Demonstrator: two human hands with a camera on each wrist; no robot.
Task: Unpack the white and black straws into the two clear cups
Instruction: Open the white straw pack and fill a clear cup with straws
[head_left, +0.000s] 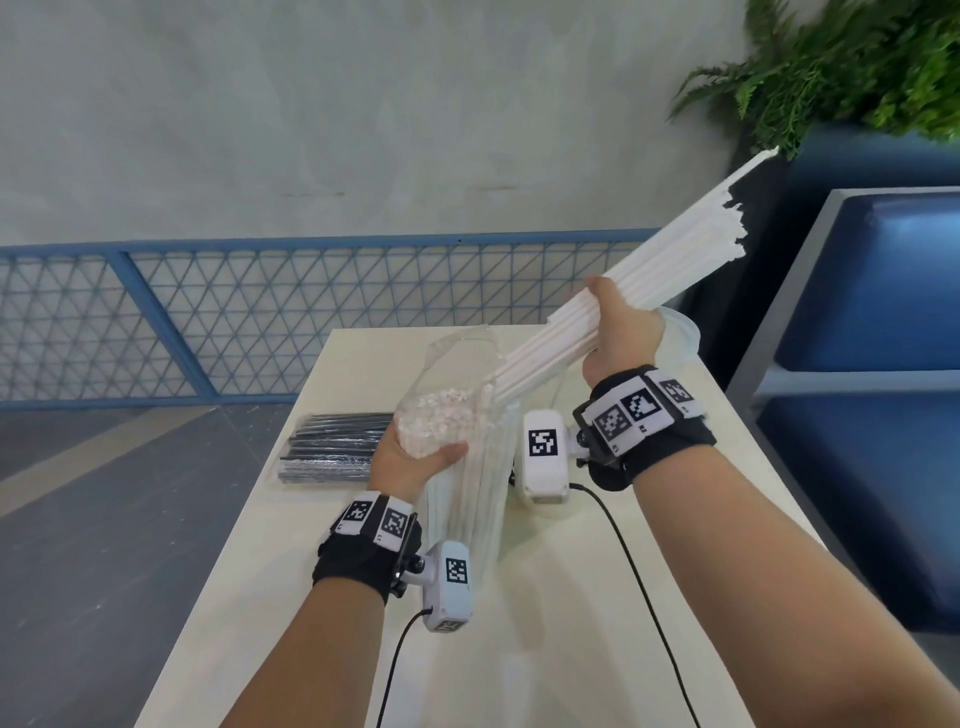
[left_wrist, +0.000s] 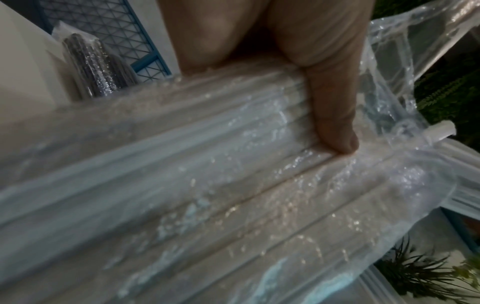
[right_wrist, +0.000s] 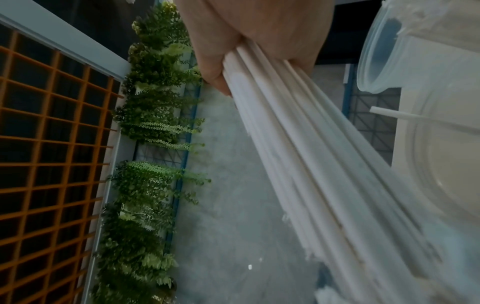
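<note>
My right hand (head_left: 621, 332) grips a thick bundle of white straws (head_left: 675, 260) above the table; the bundle slants up to the right, its lower ends still in the mouth of a clear plastic bag (head_left: 457, 374). My left hand (head_left: 415, 460) holds that bag upright, with more white straws (left_wrist: 233, 185) inside and the thumb (left_wrist: 332, 115) pressed on the plastic. In the right wrist view the same hand (right_wrist: 259, 41) clasps the straws (right_wrist: 311, 164). A sealed pack of black straws (head_left: 337, 447) lies flat at the table's left. A clear cup (head_left: 683, 332) shows behind my right hand. Two clear cups (right_wrist: 384, 51) (right_wrist: 446, 164) appear in the right wrist view, with one white straw (right_wrist: 394, 115) across the lower cup.
The cream table (head_left: 571, 623) is narrow, its edges close on both sides. A blue padded bench (head_left: 883, 312) stands to the right and a blue mesh fence (head_left: 260, 312) behind. Green plants (head_left: 857, 67) hang at the upper right. Camera cables (head_left: 623, 530) trail over the table.
</note>
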